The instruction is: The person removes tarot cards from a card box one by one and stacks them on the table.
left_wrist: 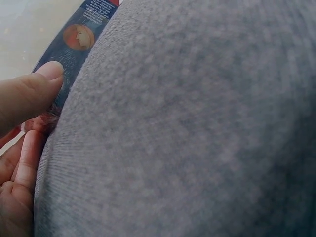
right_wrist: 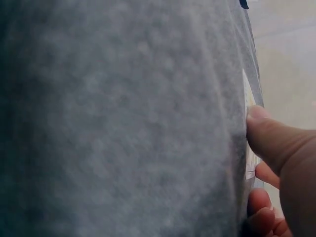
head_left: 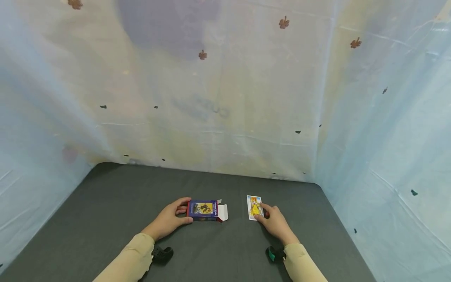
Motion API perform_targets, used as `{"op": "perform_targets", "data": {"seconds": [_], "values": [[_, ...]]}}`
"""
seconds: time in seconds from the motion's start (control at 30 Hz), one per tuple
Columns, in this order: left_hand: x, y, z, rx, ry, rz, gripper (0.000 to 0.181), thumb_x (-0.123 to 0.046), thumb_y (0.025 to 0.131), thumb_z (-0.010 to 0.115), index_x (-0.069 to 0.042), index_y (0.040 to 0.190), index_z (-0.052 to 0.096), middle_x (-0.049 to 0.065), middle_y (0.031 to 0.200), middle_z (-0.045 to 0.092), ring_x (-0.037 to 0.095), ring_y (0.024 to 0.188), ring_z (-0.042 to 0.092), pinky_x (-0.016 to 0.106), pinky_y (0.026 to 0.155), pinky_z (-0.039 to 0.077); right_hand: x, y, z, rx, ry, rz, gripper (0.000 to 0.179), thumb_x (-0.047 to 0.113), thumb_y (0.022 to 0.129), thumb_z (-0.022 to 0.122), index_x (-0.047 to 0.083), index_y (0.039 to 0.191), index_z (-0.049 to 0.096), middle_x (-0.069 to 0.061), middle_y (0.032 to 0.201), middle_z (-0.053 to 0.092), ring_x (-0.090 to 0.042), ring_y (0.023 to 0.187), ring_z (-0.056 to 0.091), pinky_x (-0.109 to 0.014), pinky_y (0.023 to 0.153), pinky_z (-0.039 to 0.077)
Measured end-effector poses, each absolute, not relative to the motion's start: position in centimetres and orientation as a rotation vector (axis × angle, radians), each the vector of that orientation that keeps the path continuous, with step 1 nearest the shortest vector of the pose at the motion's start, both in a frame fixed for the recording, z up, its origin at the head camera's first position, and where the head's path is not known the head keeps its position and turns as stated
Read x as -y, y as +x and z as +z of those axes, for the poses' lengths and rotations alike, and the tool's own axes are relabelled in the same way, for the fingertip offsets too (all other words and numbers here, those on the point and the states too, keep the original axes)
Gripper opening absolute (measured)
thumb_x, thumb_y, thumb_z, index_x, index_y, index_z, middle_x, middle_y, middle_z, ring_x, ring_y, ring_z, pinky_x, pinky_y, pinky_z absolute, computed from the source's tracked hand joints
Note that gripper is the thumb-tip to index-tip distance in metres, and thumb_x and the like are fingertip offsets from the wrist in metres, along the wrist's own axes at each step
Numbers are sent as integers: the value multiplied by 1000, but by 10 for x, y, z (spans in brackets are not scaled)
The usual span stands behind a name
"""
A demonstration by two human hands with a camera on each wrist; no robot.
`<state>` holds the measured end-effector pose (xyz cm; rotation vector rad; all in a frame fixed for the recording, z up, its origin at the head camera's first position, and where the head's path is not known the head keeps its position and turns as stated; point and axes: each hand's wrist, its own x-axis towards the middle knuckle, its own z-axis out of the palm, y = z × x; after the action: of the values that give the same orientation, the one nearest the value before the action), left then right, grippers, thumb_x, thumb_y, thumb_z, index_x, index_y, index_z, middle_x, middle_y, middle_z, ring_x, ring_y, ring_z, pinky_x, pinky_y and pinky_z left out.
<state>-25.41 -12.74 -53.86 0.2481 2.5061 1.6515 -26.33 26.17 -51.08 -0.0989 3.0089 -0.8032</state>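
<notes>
On the grey tabletop, my left hand (head_left: 169, 219) grips the closed end of a small blue and red card box (head_left: 202, 208), thumb along its near side. The box lies flat, its white end flap (head_left: 222, 212) standing open to the right. The left wrist view shows the thumb against the box's blue side (left_wrist: 81, 54), which bears a round face picture. To the right, my right hand (head_left: 276, 224) holds a tarot card (head_left: 253, 204), picture side up with a yellow figure, between thumb and index finger. Whether more cards lie beneath it I cannot tell.
A dark grey cloth covers the table (head_left: 148, 184). Pale patterned plastic sheeting (head_left: 246, 117) hangs behind it and along both sides. Black straps with small devices (head_left: 163, 254) sit on both wrists.
</notes>
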Motion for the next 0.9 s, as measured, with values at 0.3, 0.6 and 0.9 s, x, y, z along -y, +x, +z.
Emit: {"op": "perform_targets", "data": {"seconds": [0.3, 0.6, 0.9], "values": [[130, -254, -541, -2486, 261, 1639, 79, -33, 78, 81, -24, 146, 42, 2, 135, 51, 21, 121, 52, 42, 97, 45, -259, -259, -513, -3008, 11, -1222, 44, 30, 95, 65, 0, 126, 58, -4, 81, 52, -16, 66, 45, -32, 56, 37], [127, -253, -537, -2512, 261, 1656, 77, -31, 79, 81, -24, 145, 43, 2, 131, 53, 21, 119, 53, 44, 97, 44, -224, -252, -495, -2865, -217, -1446, 42, 32, 95, 64, 1, 124, 59, -7, 93, 60, -17, 76, 59, -28, 59, 49], [126, -250, -535, -2514, 253, 1666, 76, -28, 79, 81, -23, 145, 44, 2, 131, 53, 20, 117, 54, 43, 97, 45, -192, -252, -497, -2813, -374, -1410, 48, 39, 95, 62, 3, 127, 58, -4, 98, 63, -14, 80, 62, -29, 65, 51]]}}
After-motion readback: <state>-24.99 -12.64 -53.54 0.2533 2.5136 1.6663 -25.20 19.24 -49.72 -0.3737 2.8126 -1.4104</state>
